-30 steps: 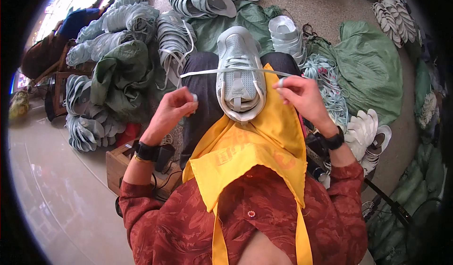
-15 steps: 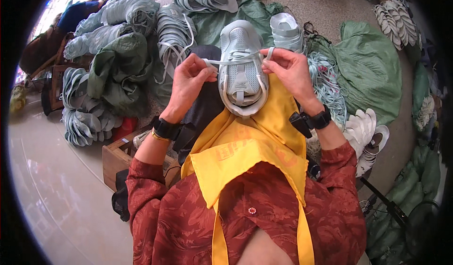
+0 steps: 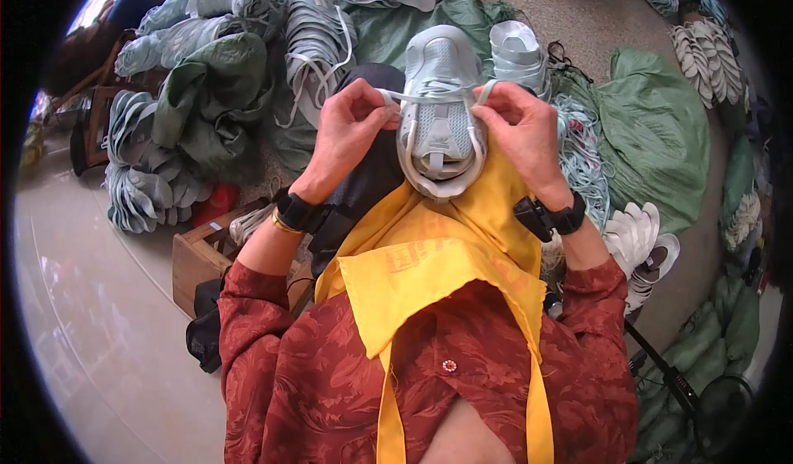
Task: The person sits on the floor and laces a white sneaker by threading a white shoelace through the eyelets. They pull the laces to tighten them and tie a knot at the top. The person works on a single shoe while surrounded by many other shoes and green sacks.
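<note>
A pale blue-grey shoe upper (image 3: 443, 59) rests on my lap, its toe pointing away from me and its collar near the yellow apron (image 3: 413, 253). A light shoelace (image 3: 435, 97) crosses its top, stretched between my two hands. On the shoe's left side, my left hand (image 3: 353, 125) pinches one end of the lace between thumb and fingers. My right hand (image 3: 522, 133) pinches the other end at the shoe's right side. Both hands sit at about the same height, close beside the upper.
Stacks of pale uppers (image 3: 318, 47) lie beyond my knees, by a green cloth sack (image 3: 211, 92). A bundle of light blue laces (image 3: 581, 146) lies to the right, beside another green sack (image 3: 652, 142). A wooden box (image 3: 202, 261) stands at my left; white uppers (image 3: 634, 237) are at my right.
The view has shifted slightly. The lace between my hands has gone from a loose, uneven crossing to a straighter, tauter line. Both hands keep their pinch on it.
</note>
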